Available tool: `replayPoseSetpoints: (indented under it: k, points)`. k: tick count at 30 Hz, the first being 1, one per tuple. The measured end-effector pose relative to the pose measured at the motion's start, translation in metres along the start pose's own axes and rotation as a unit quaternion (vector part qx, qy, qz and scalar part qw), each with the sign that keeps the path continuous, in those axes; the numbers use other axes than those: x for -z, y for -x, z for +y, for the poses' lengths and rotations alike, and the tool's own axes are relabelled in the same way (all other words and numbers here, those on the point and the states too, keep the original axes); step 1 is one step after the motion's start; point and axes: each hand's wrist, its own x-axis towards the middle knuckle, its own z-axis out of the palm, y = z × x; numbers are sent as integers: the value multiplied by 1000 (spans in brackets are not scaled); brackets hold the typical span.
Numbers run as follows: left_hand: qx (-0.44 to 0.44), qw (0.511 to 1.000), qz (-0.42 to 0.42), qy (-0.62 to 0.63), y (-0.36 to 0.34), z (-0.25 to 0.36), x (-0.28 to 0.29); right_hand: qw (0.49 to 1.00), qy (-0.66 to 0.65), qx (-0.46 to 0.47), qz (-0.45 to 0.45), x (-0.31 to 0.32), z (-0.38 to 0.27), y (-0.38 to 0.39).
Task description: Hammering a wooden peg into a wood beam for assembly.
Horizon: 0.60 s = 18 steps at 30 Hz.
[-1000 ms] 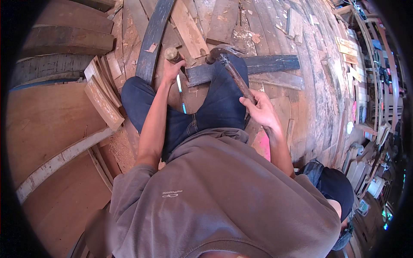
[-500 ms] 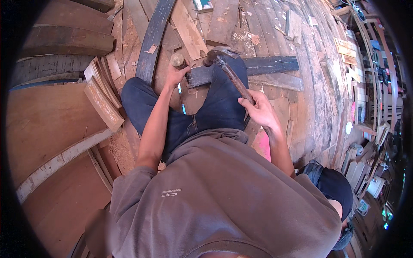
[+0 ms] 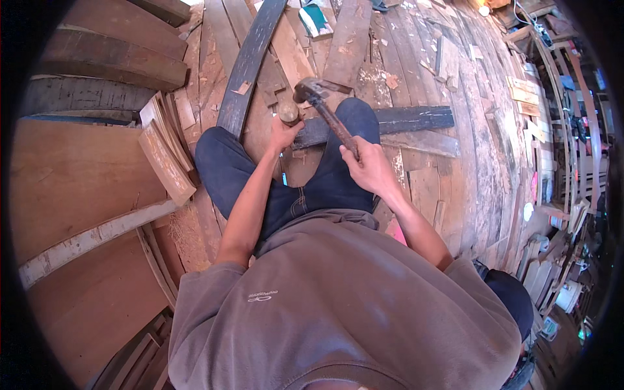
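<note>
Two hands closed: left hand (image 3: 284, 135) around wooden handle (image 3: 289, 114), right hand (image 3: 369, 168) around hammer (image 3: 333, 121). Handle between knees (image 3: 357, 116), near left end of dark plank (image 3: 416, 118). Off-centre hammer swing could glance off, strike left hand.

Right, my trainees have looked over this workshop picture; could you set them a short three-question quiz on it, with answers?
1. Multiple choice: In the picture, where is the head of the hammer relative to the right hand?
A) Below it
B) Above it, to the left
C) Directly to its right

2. True or false: The left hand is empty.

3. Short answer: What colour are the trousers?

Key:
1. B
2. False; it grips a round-ended handle.
3. Dark blue
</note>
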Motion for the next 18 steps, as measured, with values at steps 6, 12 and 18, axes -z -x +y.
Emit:
replayPoseSetpoints:
  k: [6, 12, 18]
  points:
    - [30, 998, 39, 48, 1, 5, -2, 994, 64, -26, -79, 16, -8, -18]
    - [18, 998, 29, -46, -5, 12, -11, 988, -89, 78, 95, 53, -71, -19]
    - [33, 997, -14, -65, -15, -17, -5, 992, 39, 95, 79, -25, 5, -20]
